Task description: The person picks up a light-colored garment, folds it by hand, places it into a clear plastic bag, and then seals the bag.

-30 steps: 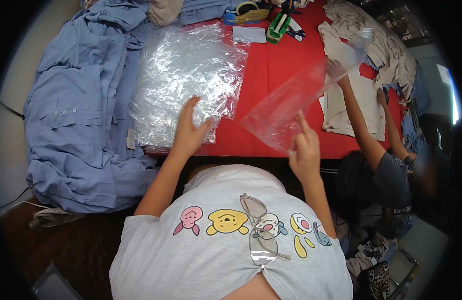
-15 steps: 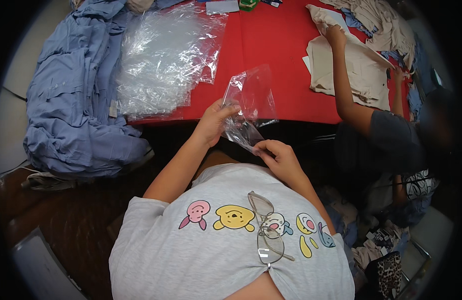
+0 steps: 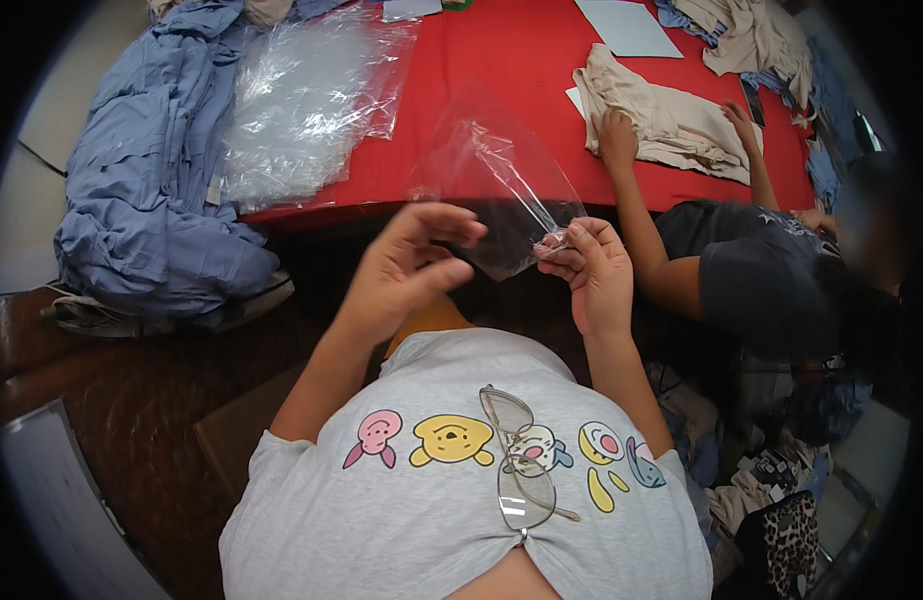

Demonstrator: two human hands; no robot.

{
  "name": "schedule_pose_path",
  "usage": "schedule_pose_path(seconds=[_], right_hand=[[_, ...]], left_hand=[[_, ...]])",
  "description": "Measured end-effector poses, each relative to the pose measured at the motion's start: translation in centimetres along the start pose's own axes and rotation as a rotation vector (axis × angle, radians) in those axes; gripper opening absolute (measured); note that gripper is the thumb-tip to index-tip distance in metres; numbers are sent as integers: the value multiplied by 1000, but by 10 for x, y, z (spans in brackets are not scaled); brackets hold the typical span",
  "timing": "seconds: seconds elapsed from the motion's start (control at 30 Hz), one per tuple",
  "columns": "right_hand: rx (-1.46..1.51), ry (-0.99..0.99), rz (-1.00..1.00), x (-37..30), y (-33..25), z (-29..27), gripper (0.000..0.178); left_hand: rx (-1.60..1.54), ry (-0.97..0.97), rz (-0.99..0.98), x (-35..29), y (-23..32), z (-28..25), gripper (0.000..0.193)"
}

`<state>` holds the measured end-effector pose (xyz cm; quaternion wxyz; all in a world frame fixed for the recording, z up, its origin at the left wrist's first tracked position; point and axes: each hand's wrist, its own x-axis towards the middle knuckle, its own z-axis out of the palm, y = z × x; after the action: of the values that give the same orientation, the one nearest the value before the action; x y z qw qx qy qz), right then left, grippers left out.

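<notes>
A clear plastic bag (image 3: 497, 165) hangs in front of me at the near edge of the red-covered table (image 3: 487, 60). Its gathered corner is pinched in my right hand (image 3: 597, 265). Beside the bag's left side, my left hand (image 3: 402, 262) has its fingers apart and curved, with nothing seen in them. Further left on the table lies a pile of clear plastic bags (image 3: 302, 110), glossy and loosely stacked.
Blue shirts (image 3: 152, 170) are heaped along the left. At the right a co-worker's hands (image 3: 617, 140) rest at a beige garment (image 3: 672, 115) on the table. A white sheet (image 3: 632, 28) lies behind it. More beige clothes (image 3: 762, 45) are piled at the far right.
My left hand has let go of the bag and opened. The right hand has risen with the bag, which is now spread wider. The co-worker has folded the beige garment smaller.
</notes>
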<state>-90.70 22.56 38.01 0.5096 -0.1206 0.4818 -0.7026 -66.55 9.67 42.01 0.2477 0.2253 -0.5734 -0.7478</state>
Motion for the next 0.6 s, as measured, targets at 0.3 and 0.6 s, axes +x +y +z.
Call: schedule_pose_path(seconds=[0.3,0.6], right_hand=[[-203,-208,-91,-25,35,1,10],[-1428,-220,-835,-2,-15,-7,42]], left_hand=[[841,51,129,32,-47,54,37],[602,-70,-20,36,-37,11,19]])
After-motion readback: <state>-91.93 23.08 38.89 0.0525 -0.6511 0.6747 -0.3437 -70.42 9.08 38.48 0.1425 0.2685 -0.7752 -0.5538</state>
